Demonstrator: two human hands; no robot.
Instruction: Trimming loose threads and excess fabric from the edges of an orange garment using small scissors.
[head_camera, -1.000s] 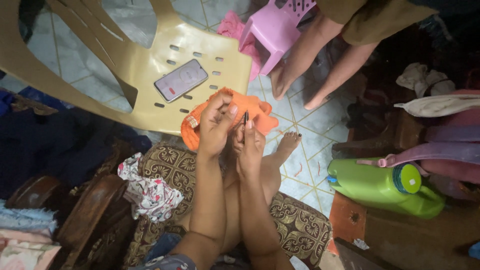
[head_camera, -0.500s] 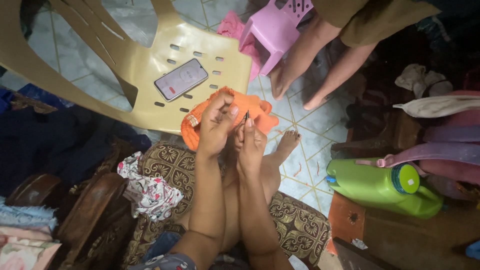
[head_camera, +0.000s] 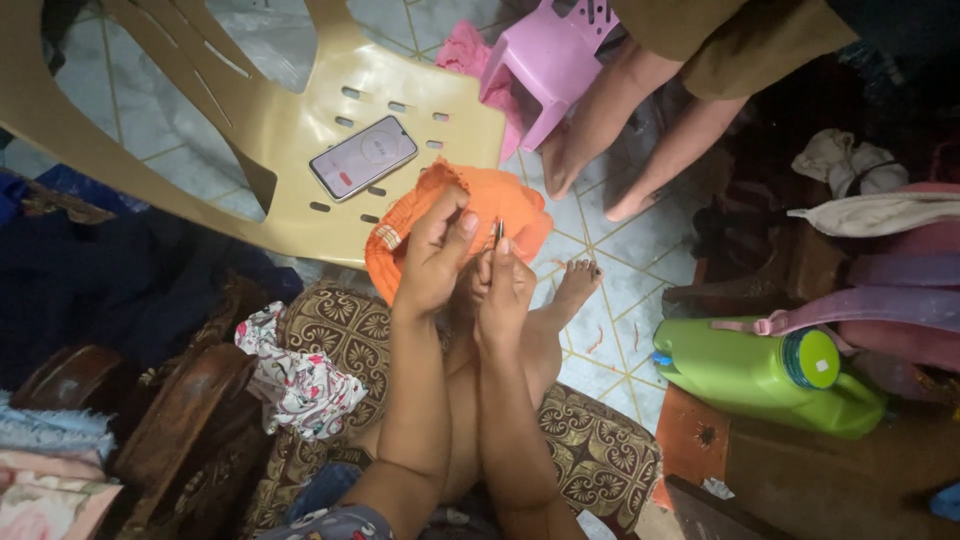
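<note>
A plastic chair (head_camera: 300, 120) crowds the left, a green jug (head_camera: 760, 375) the right; bare tiled floor (head_camera: 620, 290) lies between.

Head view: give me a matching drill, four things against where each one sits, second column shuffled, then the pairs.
Things:
1. black smartphone
2. orange fabric garment
3. green plastic jug
4. floral white cloth

Places:
A. lying on its side on the floor at the right
B. on the seat of the beige plastic chair
C. draped on the patterned brown cushion
D. held by the left hand, beside the right hand

Pairs: 1-B, 2-D, 3-A, 4-C
</note>
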